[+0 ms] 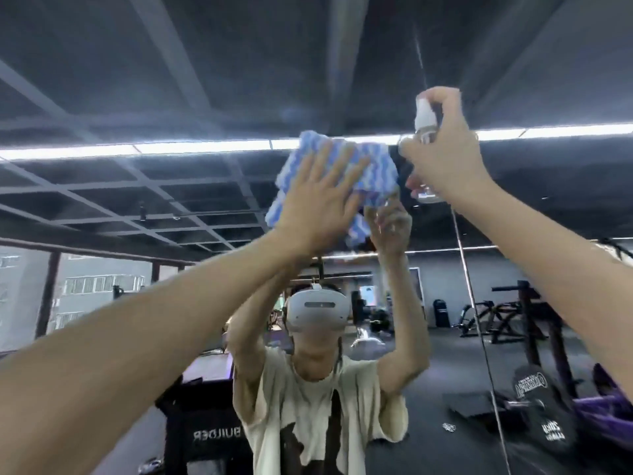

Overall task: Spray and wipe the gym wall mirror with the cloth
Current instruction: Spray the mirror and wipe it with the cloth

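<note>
Blue-and-white striped cloth (373,169), upper centre, pressed on the wall mirror (171,80) under the flat left hand (318,204); right hand (445,159) beside it grips a clear spray bottle (424,120).

Wall mirror (171,80): blue-and-white cloth (373,166) lies flat against the glass. Reflected dark floor (428,358) carries gym machines (486,320).

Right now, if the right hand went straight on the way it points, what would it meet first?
Most likely the mirror: the spray bottle the right hand grips would touch first; the cloth lies off to the left. Depth is unclear.
</note>
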`<move>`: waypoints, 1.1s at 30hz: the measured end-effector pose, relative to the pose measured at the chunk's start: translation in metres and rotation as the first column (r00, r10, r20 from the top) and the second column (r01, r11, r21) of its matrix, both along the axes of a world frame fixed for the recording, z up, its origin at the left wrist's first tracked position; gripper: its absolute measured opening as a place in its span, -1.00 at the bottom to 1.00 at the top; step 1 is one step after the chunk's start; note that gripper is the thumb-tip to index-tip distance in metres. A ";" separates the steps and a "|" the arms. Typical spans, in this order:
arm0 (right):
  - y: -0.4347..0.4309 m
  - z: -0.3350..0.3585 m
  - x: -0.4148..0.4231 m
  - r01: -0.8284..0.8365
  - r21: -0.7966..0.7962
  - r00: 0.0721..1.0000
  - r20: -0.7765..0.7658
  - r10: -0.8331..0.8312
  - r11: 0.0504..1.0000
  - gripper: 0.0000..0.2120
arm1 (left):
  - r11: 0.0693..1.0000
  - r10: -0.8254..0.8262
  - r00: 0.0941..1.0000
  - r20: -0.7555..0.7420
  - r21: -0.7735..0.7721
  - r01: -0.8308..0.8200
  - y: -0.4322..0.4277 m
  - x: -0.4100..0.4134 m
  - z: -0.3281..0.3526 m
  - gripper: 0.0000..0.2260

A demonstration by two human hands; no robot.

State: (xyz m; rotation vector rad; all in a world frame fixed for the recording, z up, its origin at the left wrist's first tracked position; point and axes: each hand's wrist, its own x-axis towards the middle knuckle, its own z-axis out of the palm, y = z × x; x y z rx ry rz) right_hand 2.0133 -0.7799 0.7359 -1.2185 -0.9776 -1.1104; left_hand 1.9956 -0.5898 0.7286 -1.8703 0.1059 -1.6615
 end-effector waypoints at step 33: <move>0.049 -0.019 -0.054 -0.115 -0.117 0.975 0.178 0.135 0.986 -0.53 | 0.739 0.251 0.902 0.352 -0.672 0.057 0.147 -0.127 -0.026 -0.45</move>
